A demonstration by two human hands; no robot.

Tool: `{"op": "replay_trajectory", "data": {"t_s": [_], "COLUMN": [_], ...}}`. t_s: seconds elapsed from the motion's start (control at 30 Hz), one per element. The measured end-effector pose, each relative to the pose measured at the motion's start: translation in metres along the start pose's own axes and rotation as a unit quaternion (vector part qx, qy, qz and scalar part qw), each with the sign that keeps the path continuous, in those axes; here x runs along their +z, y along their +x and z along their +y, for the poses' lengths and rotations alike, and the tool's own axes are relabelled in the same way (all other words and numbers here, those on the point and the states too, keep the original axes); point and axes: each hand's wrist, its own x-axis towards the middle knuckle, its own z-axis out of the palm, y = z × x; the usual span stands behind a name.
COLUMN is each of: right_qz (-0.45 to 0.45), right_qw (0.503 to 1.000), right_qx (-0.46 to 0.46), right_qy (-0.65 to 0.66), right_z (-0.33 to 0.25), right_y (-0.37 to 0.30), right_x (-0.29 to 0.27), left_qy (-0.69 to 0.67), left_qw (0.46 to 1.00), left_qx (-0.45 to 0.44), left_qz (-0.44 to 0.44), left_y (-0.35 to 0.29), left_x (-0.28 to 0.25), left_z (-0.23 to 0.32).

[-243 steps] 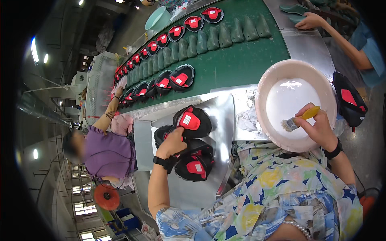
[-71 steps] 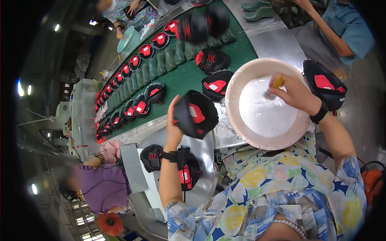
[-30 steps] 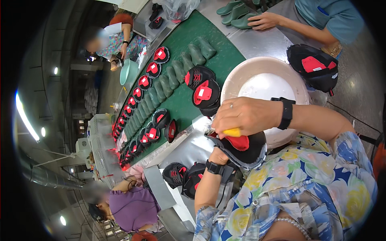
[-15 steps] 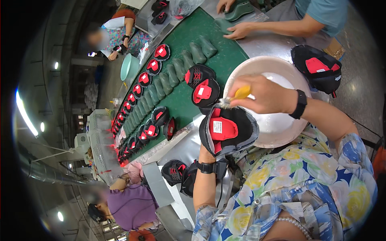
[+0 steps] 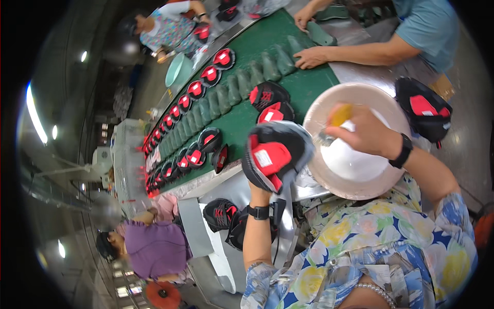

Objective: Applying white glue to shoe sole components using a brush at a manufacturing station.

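Observation:
A black shoe upper (image 5: 296, 135) with a red lining and a white label rests on my left hand (image 5: 259, 193), whose fingers are mostly hidden beneath it. Its edge is smeared by motion. To the right, my right hand (image 5: 368, 133) grips a brush (image 5: 339, 114) by its yellow handle. The brush's pale bristles hang over a wide pinkish basin (image 5: 320, 105) with white liquid inside, apart from the upper. Another black-and-red shoe upper (image 5: 423, 110) lies just beyond the basin's right side.
A green belt (image 5: 242, 121) carries rows of red-lined uppers (image 5: 196, 89) and green shoe lasts (image 5: 232, 88). Across it, a co-worker's hand (image 5: 312, 57) touches a last. More black uppers (image 5: 218, 213) lie left of my left wrist. People sit at the far left.
My right hand has drawn the brush away from the upper, rightward over the basin. The upper in my left hand has shifted left and tilted. My view has turned slightly.

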Motion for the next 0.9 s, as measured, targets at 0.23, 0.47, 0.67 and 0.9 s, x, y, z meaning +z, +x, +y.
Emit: {"op": "replay_trajectory", "data": {"t_s": [0.23, 0.47, 0.67, 0.9], "right_qz": [0.032, 0.037, -0.013, -0.024], "right_qw": [0.993, 0.968, 0.966, 0.952], "right_qx": [0.114, 0.247, 0.258, 0.304], "right_qy": [0.024, 0.032, 0.028, 0.008], "right_z": [0.007, 0.031, 0.033, 0.039], "right_y": [-0.021, -0.031, -0.024, -0.026], "right_x": [-0.012, -0.012, -0.01, -0.018], "left_qy": [-0.167, -0.248, 0.185, 0.37], "left_qw": [0.951, 0.915, 0.779, 0.921], "left_qx": [-0.056, -0.127, -0.214, -0.085], "left_qz": [0.252, 0.29, 0.559, -0.082], "left_y": [0.035, 0.123, 0.144, 0.195], "left_x": [-0.119, -0.158, -0.216, -0.06], "left_z": [-0.104, -0.166, -0.196, -0.152]}}
